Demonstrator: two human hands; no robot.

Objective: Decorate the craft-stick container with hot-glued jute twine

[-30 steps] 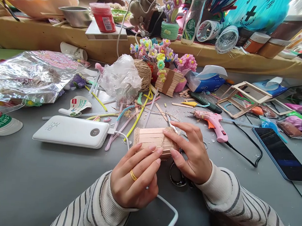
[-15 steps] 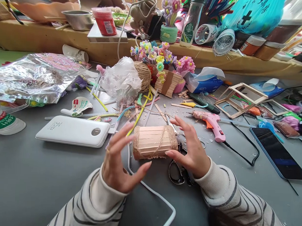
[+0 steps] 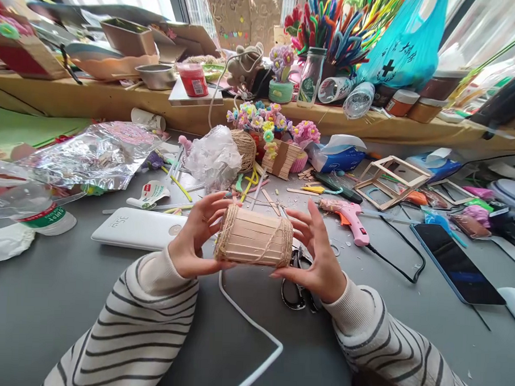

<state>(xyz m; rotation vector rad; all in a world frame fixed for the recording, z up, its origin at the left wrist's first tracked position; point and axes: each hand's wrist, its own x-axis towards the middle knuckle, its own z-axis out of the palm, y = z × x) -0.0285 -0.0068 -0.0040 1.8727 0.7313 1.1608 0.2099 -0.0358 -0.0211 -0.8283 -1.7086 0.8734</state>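
A small cylinder made of pale wooden craft sticks (image 3: 254,244), bound with brown twine at both ends, is held sideways just above the grey table (image 3: 64,310). My left hand (image 3: 196,236) grips its left end, thumb underneath and fingers over the top. My right hand (image 3: 317,255) cups its right end with fingers spread around it. Black-handled scissors (image 3: 296,286) lie on the table beneath my right hand. Striped sleeves cover both arms.
A white power bank (image 3: 136,236) with its white cable (image 3: 255,335) lies at left, a pink glue gun (image 3: 350,220) and a dark phone (image 3: 455,261) at right. Behind are a twine ball (image 3: 244,147), pipe-cleaner flowers (image 3: 264,119), a foil bag (image 3: 88,154) and stick frames (image 3: 394,179).
Both hands let go of the stick cylinder briefly, then took it by its ends and lifted it off the table. The camera tilted up, showing more of the shelf.
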